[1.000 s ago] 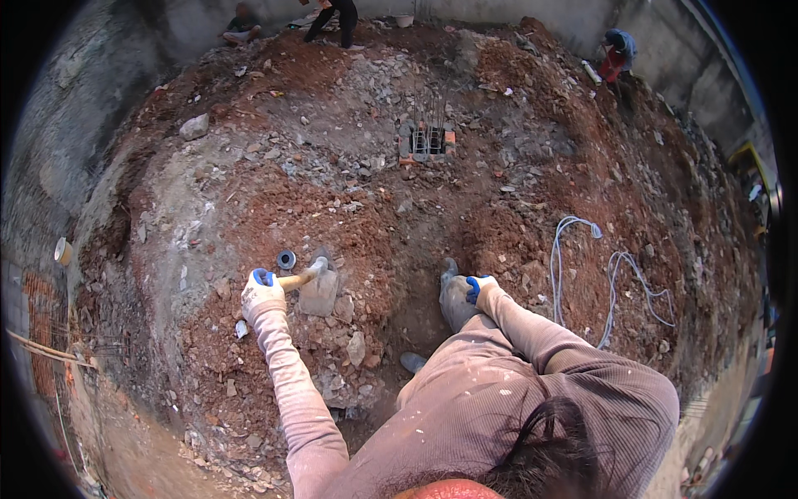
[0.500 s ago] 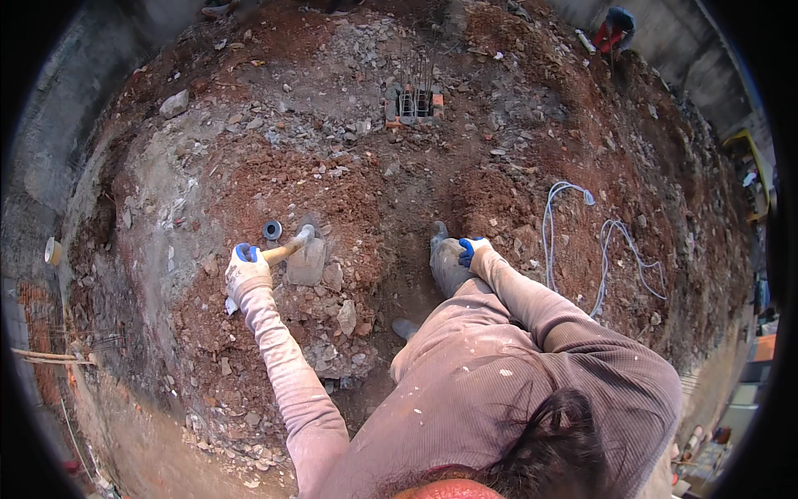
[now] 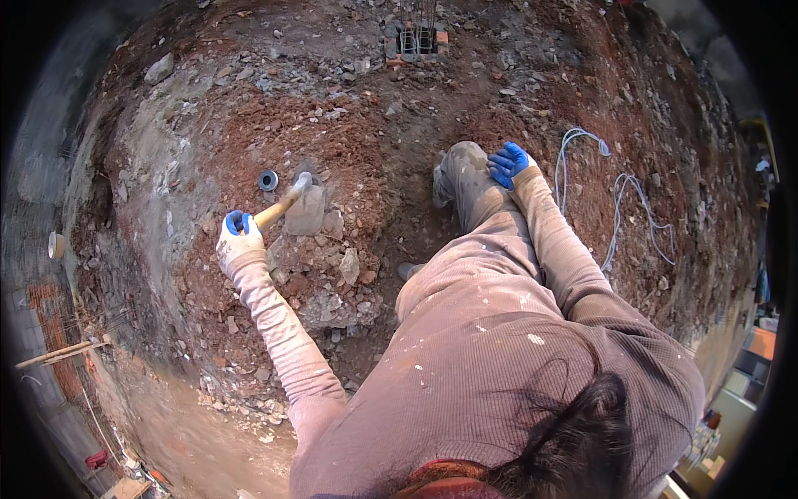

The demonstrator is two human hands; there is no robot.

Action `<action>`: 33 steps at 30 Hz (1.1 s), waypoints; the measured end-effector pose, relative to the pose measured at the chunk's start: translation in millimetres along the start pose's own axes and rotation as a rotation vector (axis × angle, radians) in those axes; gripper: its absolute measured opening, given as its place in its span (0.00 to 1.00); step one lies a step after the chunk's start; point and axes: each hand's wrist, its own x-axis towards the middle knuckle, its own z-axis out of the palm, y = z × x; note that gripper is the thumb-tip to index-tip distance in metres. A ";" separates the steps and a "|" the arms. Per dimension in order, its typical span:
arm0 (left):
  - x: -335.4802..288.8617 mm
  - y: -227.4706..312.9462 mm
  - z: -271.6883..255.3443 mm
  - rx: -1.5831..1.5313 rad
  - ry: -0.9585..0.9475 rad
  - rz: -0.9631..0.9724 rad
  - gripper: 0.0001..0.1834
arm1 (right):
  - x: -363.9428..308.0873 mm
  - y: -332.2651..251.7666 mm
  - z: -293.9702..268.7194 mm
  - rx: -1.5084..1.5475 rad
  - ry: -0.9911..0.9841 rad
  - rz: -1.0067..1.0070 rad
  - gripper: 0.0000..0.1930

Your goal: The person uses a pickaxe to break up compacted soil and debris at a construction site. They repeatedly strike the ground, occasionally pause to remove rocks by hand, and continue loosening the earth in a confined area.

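Handle [image 3: 278, 209] slants from our clenched left hand [image 3: 239, 241] rightward, toward the far edge of the ground [image 3: 337, 137]; our right hand [image 3: 511, 165], half-curled, seemingly empty, lies farther off.

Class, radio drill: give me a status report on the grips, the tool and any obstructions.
Left grip closed on wooden hoe handle. Right grip open, empty, beside knee. Hoe blade down at rubble. Rock beside blade.

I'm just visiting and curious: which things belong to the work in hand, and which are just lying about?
In use, it seems:
hoe, gripped by the gloved left hand

Lying about, apparently:
pale cord
small round dark-rimmed object
large grey rock
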 end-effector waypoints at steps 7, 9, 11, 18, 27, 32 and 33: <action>41.3 33.2 38.6 -0.084 -0.100 -0.045 0.13 | 108.2 -61.6 31.9 0.027 0.014 0.014 0.32; 50.4 33.7 52.2 -0.082 -0.123 -0.089 0.13 | 161.3 -77.8 63.4 -0.039 0.014 0.079 0.30; 57.6 45.0 68.0 -0.061 -0.190 -0.223 0.13 | 230.3 -92.0 95.4 -0.171 0.045 0.098 0.27; 135.4 107.0 146.4 0.047 -0.084 -0.570 0.15 | 593.6 -121.8 196.3 -1.223 -0.064 -0.319 0.30; 375.0 180.4 375.7 1.049 -0.373 -0.292 0.18 | 1113.1 -108.0 322.7 -2.047 0.028 -0.213 0.53; 437.3 217.1 445.5 1.124 -0.126 -0.914 0.24 | 1146.9 -40.3 342.7 -1.749 0.051 -0.227 0.51; 444.2 212.7 450.7 1.248 -0.245 -0.815 0.23 | 1148.3 -49.3 332.1 -1.701 0.029 -0.254 0.51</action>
